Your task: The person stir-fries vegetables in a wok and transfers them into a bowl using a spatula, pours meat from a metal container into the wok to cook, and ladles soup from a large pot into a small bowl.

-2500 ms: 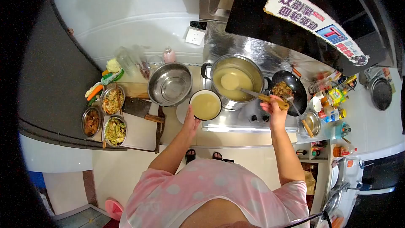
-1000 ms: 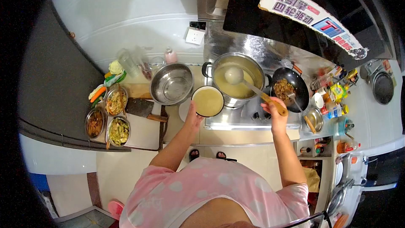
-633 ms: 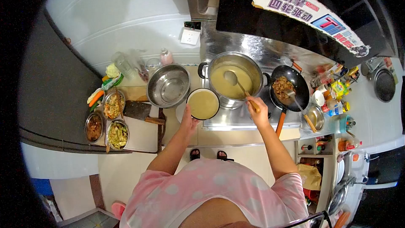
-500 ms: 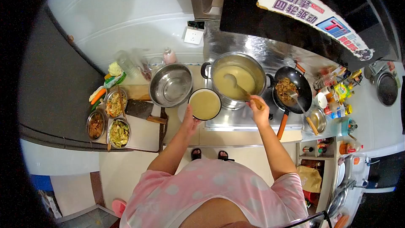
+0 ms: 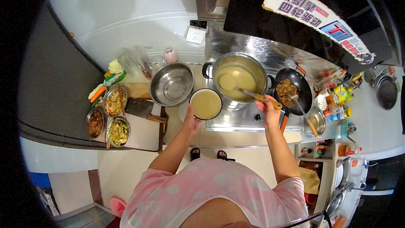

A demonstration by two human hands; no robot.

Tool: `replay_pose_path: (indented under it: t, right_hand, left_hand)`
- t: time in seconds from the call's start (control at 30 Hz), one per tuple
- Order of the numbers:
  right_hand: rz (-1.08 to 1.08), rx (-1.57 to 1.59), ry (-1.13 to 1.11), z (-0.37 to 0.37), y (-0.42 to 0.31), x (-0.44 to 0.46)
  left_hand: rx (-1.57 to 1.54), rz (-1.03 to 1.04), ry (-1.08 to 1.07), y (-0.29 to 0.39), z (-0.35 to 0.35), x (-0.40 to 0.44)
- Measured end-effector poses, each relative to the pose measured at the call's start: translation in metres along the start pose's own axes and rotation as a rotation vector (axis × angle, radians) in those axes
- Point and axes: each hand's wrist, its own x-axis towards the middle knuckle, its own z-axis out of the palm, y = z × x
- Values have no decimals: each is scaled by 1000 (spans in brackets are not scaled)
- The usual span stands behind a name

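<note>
My left hand point(image 5: 192, 120) grips the near-left rim of a dark-edged bowl point(image 5: 206, 104) filled with pale yellow, creamy liquid. The bowl is just in front of the steel pot. My right hand point(image 5: 268, 109) is closed around the wooden handle of a ladle point(image 5: 253, 94). The ladle's round head is inside the large steel pot point(image 5: 219, 61), at the surface of the same pale liquid, and looks full of it. The pot stands on the stove, its black side handles sticking out left and right.
Right of the pot, a black wok point(image 5: 304, 86) holds cooked brown food and a spatula. An empty steel basin point(image 5: 171, 85) sits to the left. Farther left are a cleaver point(image 5: 139, 107) and several dishes of food. Bottles and a small steel bowl point(image 5: 316, 120) line the right side.
My right hand has moved to the right and slightly down along with the ladle's handle. The ladle head has turned from dipping to cupping liquid. My left hand and the bowl stay nearly put.
</note>
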Motion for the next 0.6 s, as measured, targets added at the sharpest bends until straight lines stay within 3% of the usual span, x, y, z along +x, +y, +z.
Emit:
replay_pose_path:
  t: [0.33, 0.43, 0.6]
  right_hand:
    - [-103, -138, -51, 16, -67, -30]
    - [-120, -171, -66, 23, -85, -42]
    - [-134, -221, -126, 33, -105, -65]
  left_hand:
    - [-9, -38, -5, -14, -8, 14]
    - [-80, -35, -111, -16, -11, 16]
    - [-43, -82, -47, -10, -7, 16]
